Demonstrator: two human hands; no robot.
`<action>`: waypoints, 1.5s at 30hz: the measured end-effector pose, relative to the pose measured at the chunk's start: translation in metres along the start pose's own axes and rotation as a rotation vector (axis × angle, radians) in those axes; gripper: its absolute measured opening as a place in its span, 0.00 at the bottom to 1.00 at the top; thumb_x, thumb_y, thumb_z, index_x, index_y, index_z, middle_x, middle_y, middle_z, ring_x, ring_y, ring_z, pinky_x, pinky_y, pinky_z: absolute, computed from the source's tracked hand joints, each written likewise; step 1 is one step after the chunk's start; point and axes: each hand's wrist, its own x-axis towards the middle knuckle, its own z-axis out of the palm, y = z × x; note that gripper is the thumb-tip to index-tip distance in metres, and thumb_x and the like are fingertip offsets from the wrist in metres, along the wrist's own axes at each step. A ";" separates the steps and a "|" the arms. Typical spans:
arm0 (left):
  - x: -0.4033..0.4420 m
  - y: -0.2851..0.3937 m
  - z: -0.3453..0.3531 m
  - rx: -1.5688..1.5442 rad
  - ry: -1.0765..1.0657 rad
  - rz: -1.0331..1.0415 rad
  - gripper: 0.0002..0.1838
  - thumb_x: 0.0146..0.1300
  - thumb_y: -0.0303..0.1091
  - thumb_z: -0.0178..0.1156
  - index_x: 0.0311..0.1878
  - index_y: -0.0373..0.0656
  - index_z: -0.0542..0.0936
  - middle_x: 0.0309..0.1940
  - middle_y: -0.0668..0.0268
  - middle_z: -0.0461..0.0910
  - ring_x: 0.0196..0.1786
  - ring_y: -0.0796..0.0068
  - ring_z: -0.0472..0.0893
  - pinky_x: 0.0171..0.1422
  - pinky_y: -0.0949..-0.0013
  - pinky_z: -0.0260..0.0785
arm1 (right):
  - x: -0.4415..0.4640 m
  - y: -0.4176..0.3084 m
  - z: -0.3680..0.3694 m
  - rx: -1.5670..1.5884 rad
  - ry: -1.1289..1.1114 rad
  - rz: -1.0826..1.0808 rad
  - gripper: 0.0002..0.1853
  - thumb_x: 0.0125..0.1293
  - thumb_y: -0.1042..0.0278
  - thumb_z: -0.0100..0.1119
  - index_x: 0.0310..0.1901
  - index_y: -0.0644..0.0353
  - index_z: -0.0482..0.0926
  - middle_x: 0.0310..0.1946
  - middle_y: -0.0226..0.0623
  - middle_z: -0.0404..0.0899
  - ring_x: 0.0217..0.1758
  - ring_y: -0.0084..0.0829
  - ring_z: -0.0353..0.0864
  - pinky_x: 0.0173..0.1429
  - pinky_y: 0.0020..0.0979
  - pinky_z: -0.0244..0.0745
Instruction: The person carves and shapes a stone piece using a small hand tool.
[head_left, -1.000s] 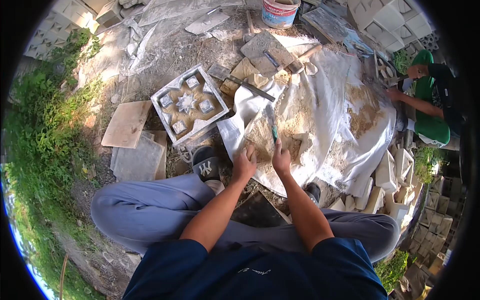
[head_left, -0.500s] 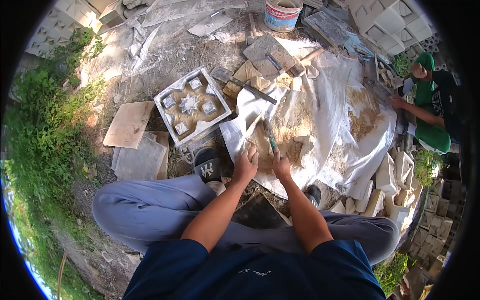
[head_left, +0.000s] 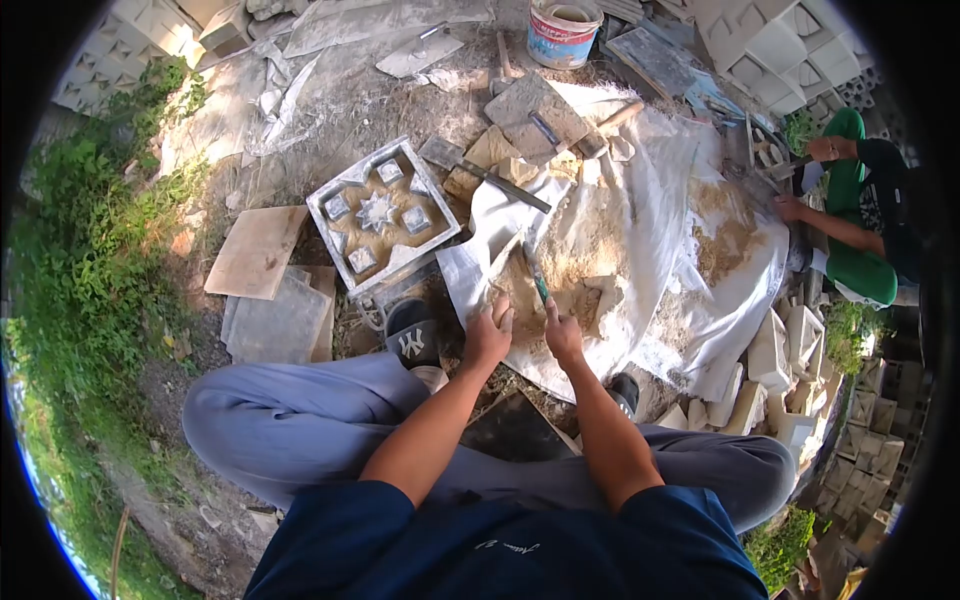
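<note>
My right hand [head_left: 563, 334] is closed round the green handle of a metal tool [head_left: 535, 271], whose blade points forward and a little left. My left hand [head_left: 489, 330] grips the near edge of a pale, dusty stone piece [head_left: 508, 268] lying on the white sheet. The tool's blade lies at that piece. Sandy debris [head_left: 580, 235] and a broken pale block [head_left: 606, 300] are just to the right. A long dark metal bar [head_left: 507, 188] rests beyond my hands.
A square star-patterned mould [head_left: 383, 214] and flat slabs [head_left: 256, 252] are at the left. A hammer [head_left: 601, 135], stone slab [head_left: 520, 108] and bucket [head_left: 563, 35] stand beyond. Stone blocks [head_left: 770, 350] lie right; a co-worker in green trousers [head_left: 862, 270] sits at the far right.
The tool in my right hand has shifted slightly left, and the stone piece by my left hand has tilted up. The co-worker's upper hand moved and now holds a tool.
</note>
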 end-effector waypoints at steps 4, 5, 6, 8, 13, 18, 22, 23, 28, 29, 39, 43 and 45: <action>0.000 -0.006 0.001 0.033 -0.041 -0.002 0.16 0.64 0.39 0.62 0.43 0.31 0.79 0.43 0.39 0.79 0.47 0.34 0.76 0.55 0.46 0.69 | -0.019 -0.027 -0.007 -0.036 0.108 -0.128 0.42 0.70 0.33 0.49 0.16 0.71 0.70 0.12 0.40 0.67 0.19 0.33 0.68 0.28 0.43 0.64; 0.001 -0.006 0.000 0.091 -0.098 -0.029 0.17 0.64 0.39 0.62 0.43 0.31 0.80 0.43 0.39 0.79 0.47 0.34 0.76 0.55 0.46 0.69 | -0.024 -0.031 -0.009 0.060 0.102 -0.132 0.42 0.70 0.33 0.50 0.16 0.72 0.70 0.12 0.42 0.67 0.20 0.33 0.67 0.29 0.44 0.64; 0.001 -0.004 0.000 0.088 -0.096 -0.034 0.17 0.64 0.39 0.62 0.43 0.31 0.80 0.43 0.39 0.79 0.47 0.34 0.76 0.55 0.46 0.69 | -0.028 -0.036 -0.011 0.153 0.093 -0.139 0.42 0.70 0.34 0.51 0.17 0.73 0.71 0.12 0.43 0.67 0.20 0.33 0.66 0.29 0.45 0.64; 0.001 0.000 -0.002 0.073 -0.053 -0.016 0.17 0.64 0.39 0.62 0.42 0.30 0.79 0.42 0.39 0.79 0.47 0.35 0.76 0.56 0.46 0.68 | -0.029 -0.030 -0.008 0.118 0.097 -0.142 0.42 0.69 0.32 0.50 0.20 0.74 0.75 0.16 0.52 0.72 0.24 0.44 0.74 0.34 0.48 0.68; 0.001 -0.004 0.005 0.044 0.020 0.053 0.15 0.63 0.37 0.62 0.42 0.32 0.79 0.41 0.40 0.79 0.47 0.36 0.76 0.57 0.46 0.67 | -0.015 -0.001 -0.006 -0.088 0.092 -0.148 0.42 0.69 0.32 0.50 0.19 0.73 0.76 0.15 0.59 0.74 0.22 0.51 0.79 0.32 0.50 0.69; 0.000 0.002 -0.005 0.023 -0.098 0.014 0.16 0.64 0.38 0.62 0.48 0.35 0.80 0.44 0.42 0.80 0.50 0.38 0.76 0.59 0.48 0.67 | -0.032 -0.022 -0.003 0.101 0.022 -0.182 0.38 0.73 0.39 0.50 0.16 0.70 0.68 0.10 0.39 0.63 0.18 0.28 0.61 0.25 0.44 0.57; 0.001 0.001 0.000 0.016 -0.012 0.064 0.14 0.63 0.36 0.62 0.47 0.35 0.80 0.45 0.41 0.80 0.51 0.37 0.76 0.59 0.47 0.67 | -0.021 -0.001 0.009 0.100 0.148 -0.337 0.38 0.73 0.39 0.51 0.16 0.69 0.70 0.11 0.39 0.66 0.19 0.29 0.63 0.26 0.43 0.60; -0.001 0.003 -0.001 0.009 0.013 0.054 0.13 0.63 0.35 0.62 0.46 0.35 0.79 0.44 0.41 0.79 0.51 0.36 0.76 0.58 0.46 0.67 | -0.008 0.017 0.015 -0.029 0.112 -0.213 0.39 0.70 0.35 0.51 0.21 0.72 0.75 0.16 0.52 0.71 0.24 0.43 0.72 0.32 0.48 0.66; 0.000 0.000 -0.001 0.030 -0.016 0.013 0.16 0.63 0.35 0.62 0.48 0.34 0.79 0.45 0.41 0.80 0.52 0.37 0.76 0.60 0.47 0.67 | -0.019 -0.006 -0.005 -0.111 0.016 -0.063 0.44 0.65 0.28 0.51 0.24 0.76 0.80 0.21 0.66 0.77 0.31 0.59 0.83 0.39 0.52 0.73; 0.000 0.002 -0.002 0.024 -0.069 -0.008 0.17 0.63 0.36 0.63 0.49 0.33 0.79 0.45 0.41 0.80 0.52 0.37 0.76 0.60 0.47 0.68 | -0.025 -0.012 -0.007 -0.070 0.022 -0.076 0.44 0.67 0.29 0.50 0.21 0.75 0.78 0.19 0.64 0.76 0.30 0.58 0.82 0.37 0.52 0.72; 0.002 -0.005 0.001 0.047 -0.065 -0.038 0.18 0.63 0.37 0.63 0.48 0.33 0.79 0.47 0.38 0.78 0.52 0.34 0.75 0.61 0.46 0.66 | -0.006 -0.001 -0.002 -0.162 0.131 -0.075 0.45 0.68 0.28 0.48 0.21 0.75 0.77 0.17 0.59 0.76 0.27 0.52 0.81 0.37 0.50 0.71; 0.000 -0.010 0.005 0.002 -0.004 0.081 0.17 0.63 0.38 0.63 0.47 0.32 0.79 0.47 0.38 0.78 0.52 0.35 0.75 0.60 0.46 0.67 | -0.023 -0.011 -0.006 0.161 0.053 -0.126 0.42 0.70 0.32 0.48 0.18 0.73 0.70 0.13 0.46 0.68 0.21 0.33 0.67 0.31 0.47 0.65; -0.002 -0.008 0.003 0.000 0.021 0.092 0.17 0.63 0.38 0.63 0.46 0.32 0.79 0.46 0.39 0.78 0.51 0.34 0.75 0.59 0.46 0.67 | -0.031 -0.009 -0.005 0.142 0.060 -0.177 0.42 0.71 0.33 0.48 0.18 0.74 0.70 0.13 0.48 0.69 0.21 0.35 0.68 0.31 0.47 0.66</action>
